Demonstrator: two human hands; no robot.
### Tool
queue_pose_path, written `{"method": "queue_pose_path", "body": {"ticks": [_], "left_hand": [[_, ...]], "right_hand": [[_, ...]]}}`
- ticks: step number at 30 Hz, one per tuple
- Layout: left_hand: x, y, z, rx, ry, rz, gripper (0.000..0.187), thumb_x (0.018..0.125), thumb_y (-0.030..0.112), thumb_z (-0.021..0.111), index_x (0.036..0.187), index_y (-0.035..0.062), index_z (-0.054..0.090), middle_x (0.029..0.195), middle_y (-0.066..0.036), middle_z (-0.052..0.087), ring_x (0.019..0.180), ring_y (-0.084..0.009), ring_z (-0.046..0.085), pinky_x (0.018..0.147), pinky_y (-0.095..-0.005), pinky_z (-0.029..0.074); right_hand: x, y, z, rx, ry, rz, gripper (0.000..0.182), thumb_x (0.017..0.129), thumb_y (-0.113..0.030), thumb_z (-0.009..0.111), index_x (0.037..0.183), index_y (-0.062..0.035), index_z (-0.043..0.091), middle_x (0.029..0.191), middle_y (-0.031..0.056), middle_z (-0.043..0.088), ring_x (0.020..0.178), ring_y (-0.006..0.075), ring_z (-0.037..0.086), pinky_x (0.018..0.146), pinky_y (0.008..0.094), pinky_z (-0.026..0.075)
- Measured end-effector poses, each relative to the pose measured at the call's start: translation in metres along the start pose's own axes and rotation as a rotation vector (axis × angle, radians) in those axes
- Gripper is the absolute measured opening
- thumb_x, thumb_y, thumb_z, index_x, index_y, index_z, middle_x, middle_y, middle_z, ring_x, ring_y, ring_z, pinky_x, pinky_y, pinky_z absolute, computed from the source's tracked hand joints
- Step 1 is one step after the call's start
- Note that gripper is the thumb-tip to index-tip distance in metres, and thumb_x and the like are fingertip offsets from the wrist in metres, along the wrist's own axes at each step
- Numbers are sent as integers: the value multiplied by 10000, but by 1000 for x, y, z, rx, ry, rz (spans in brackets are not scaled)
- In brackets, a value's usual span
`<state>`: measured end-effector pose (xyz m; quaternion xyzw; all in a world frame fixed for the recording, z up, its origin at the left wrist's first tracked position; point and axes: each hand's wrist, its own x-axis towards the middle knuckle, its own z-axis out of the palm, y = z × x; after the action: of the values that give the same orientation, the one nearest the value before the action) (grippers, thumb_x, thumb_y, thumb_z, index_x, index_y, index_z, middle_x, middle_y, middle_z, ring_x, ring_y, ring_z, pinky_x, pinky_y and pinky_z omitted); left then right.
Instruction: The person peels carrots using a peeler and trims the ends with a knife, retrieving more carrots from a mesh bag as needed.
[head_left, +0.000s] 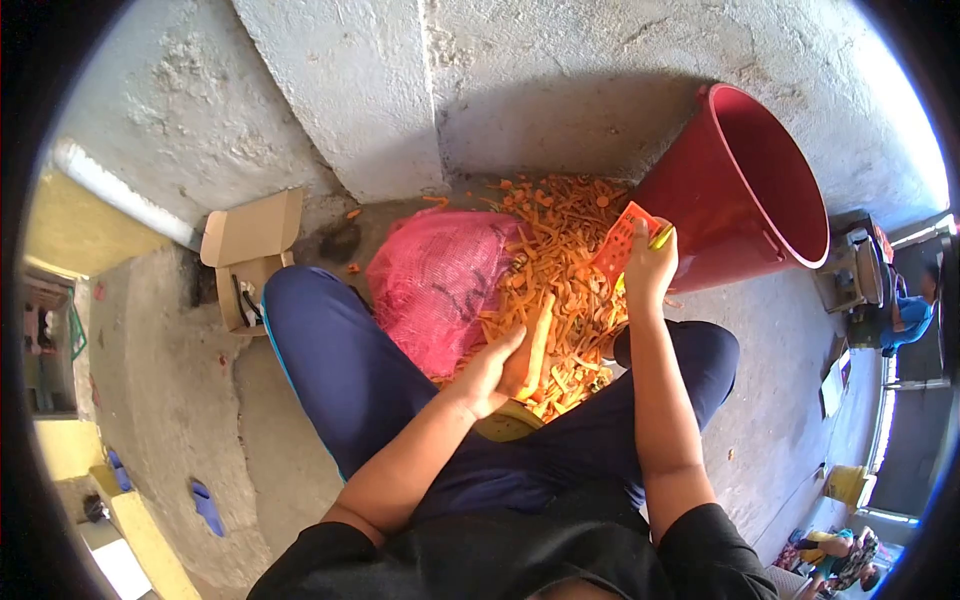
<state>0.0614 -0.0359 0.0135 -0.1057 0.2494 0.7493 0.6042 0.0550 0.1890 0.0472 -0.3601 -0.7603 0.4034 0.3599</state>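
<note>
A peeled-looking carrot (pixel 537 345) is in my left hand (pixel 492 372), its tip pointing up and away over the heap. My right hand (pixel 650 262) is closed around a yellow-green handled tool, beside a flat orange-red piece with holes (pixel 620 238); whether the two are one object I cannot tell. The hands are apart. Below and beyond them lies a large heap of orange peelings (pixel 565 270) on the floor. A pink mesh sack (pixel 440 280) with dark marks rests left of the heap. Part of a yellowish container (pixel 505 425) shows under my left hand.
A big red bucket (pixel 690 200) leans at the back right, its mouth facing right. An open cardboard box (pixel 252 232) stands left by the wall. Blue slippers (pixel 207 508) lie on the left floor. Two people (pixel 910 318) are far off at the right, with stools and boxes.
</note>
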Motion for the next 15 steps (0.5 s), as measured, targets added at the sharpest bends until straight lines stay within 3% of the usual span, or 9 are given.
{"method": "queue_pose_path", "body": {"ticks": [2,3,5,6,7,10,15], "left_hand": [[2,8,-2,-55,82,-60,382,799,405,512,1015,89,494,829,-93,570,697,-211,563,600,-348,480],[5,8,-8,-86,28,-52,384,812,409,488,1025,89,490,843,-94,571,722,-207,566,607,-344,481],[8,7,-13,-102,-6,-42,381,838,405,433,1042,88,482,876,-95,571,765,-204,570,629,-343,483],[7,8,-12,-87,13,-40,377,852,398,403,1049,86,478,896,-97,570,784,-204,571,644,-347,486],[7,9,-10,-71,32,-40,375,866,391,373,1056,85,474,916,-98,570,803,-205,572,659,-350,488],[15,6,0,-195,152,-1,391,893,370,288,1077,72,462,968,-100,563,828,-213,573,698,-358,488],[15,5,4,-121,127,38,403,901,350,274,1082,40,457,946,-102,564,807,-210,575,694,-331,489]], "right_hand": [[-18,-1,3,111,-57,-70,229,823,-221,536,898,-9,494,759,109,546,699,194,513,659,323,422],[-33,-18,1,146,-158,57,230,825,-220,536,914,-12,495,823,100,547,771,191,505,721,318,406],[-59,-27,5,264,-268,20,221,814,-192,549,921,-7,493,828,97,542,782,177,502,746,305,397],[-70,-26,7,179,-298,-12,217,809,-181,553,918,-4,490,807,103,543,759,173,510,718,297,407],[-81,-27,9,255,-375,22,213,837,-179,520,959,-17,456,746,15,492,628,63,472,564,209,396],[-94,-44,7,156,-475,-95,213,824,-164,536,941,1,469,706,45,527,639,109,511,587,249,426],[-91,-47,6,102,-400,-55,195,808,-158,550,913,-9,483,705,98,547,632,167,522,601,283,426]]}}
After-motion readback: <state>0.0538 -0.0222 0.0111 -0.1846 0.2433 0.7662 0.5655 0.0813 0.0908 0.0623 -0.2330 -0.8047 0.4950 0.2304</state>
